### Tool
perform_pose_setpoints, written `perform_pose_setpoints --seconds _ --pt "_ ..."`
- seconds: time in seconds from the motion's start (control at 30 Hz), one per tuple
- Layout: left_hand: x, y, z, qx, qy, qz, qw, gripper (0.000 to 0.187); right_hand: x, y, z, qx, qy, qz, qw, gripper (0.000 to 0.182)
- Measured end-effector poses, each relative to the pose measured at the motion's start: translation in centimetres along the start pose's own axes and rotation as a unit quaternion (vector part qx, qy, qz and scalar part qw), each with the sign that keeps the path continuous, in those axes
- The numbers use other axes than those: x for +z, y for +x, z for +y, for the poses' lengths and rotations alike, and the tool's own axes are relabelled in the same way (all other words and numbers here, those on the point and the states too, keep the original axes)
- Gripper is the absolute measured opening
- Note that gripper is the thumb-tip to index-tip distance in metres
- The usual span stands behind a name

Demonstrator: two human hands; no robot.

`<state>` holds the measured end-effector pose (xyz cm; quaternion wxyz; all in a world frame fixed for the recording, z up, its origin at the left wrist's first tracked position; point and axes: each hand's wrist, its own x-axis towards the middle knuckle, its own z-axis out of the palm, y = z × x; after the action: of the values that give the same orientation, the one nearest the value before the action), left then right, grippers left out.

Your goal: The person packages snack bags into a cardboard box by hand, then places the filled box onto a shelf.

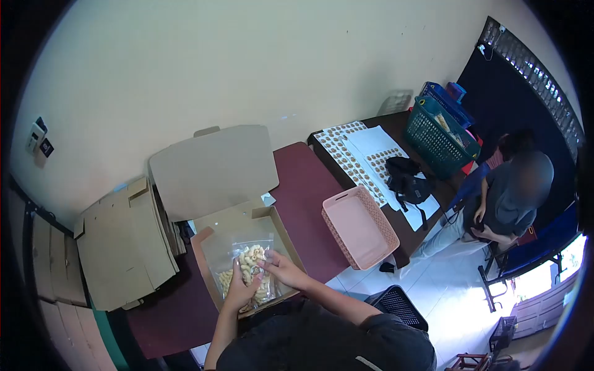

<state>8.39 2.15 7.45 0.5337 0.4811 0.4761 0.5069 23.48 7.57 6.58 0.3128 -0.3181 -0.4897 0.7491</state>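
Both my hands hold a clear plastic bag (252,255) of pale, curled snack pieces. My left hand (239,290) grips its left side, fingers pointing up. My right hand (282,270) has its fingers closed on the bag's right side. Beneath the bag is an open cardboard box (206,269) with its large lid (213,170) raised toward the wall. More pale snacks in clear plastic show inside the box, partly hidden by my hands and the held bag.
Folded cardboard boxes (127,247) lean left of the open box. On the maroon table (303,179), a pink basket (361,229) stands to the right. Beyond are sticker sheets (352,161), a black bag (408,180) and a green basket (439,139). A person (504,198) sits at far right.
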Motion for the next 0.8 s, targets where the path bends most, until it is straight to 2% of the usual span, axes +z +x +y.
perform_pose_setpoints --seconds 0.1,0.17,0.2,0.27,0.3,0.43,0.6,0.67,0.7,0.8 --pt "-0.1 0.1 -0.8 -0.003 -0.026 -0.016 1.000 0.063 -0.3 0.2 -0.1 -0.009 0.000 0.020 1.000 0.040" --pt "0.3 0.0 -1.3 -0.086 -0.046 0.033 0.995 0.064 -1.1 0.4 0.6 -0.001 -0.076 0.030 0.997 0.041" --pt "0.6 -0.1 -1.2 -0.088 -0.046 0.036 0.994 0.064 -1.0 0.2 -0.1 0.001 -0.075 0.027 0.997 0.041" --pt "1.3 0.1 -0.5 -0.041 -0.085 0.026 0.995 0.065 -0.5 -0.2 -2.3 -0.021 -0.072 0.022 0.997 0.042" --pt "1.6 0.1 0.4 -0.012 -0.060 0.006 0.998 0.066 -0.6 0.3 -2.6 -0.001 -0.062 0.040 0.997 0.042" --pt "1.1 -0.3 0.5 -0.007 -0.041 -0.020 0.999 0.067 -1.1 0.7 -2.9 0.003 -0.040 -0.027 0.999 0.035" --pt "0.2 -1.0 -2.5 -0.035 -0.012 0.052 0.998 0.069 -1.0 2.0 -1.8 0.063 -0.041 -0.083 0.994 0.034" --pt "0.2 -0.8 -2.9 -0.065 -0.149 0.114 0.980 0.060 -0.8 2.6 -1.3 0.083 0.034 -0.062 0.994 0.033" --pt "0.6 -0.4 -1.4 -0.063 -0.109 0.134 0.983 0.053 -0.8 2.8 -1.3 0.084 0.037 -0.062 0.994 0.033" --pt "1.1 0.6 -0.8 -0.048 -0.086 0.143 0.985 0.050 -0.8 3.0 -1.6 0.036 -0.037 -0.057 0.997 0.031"
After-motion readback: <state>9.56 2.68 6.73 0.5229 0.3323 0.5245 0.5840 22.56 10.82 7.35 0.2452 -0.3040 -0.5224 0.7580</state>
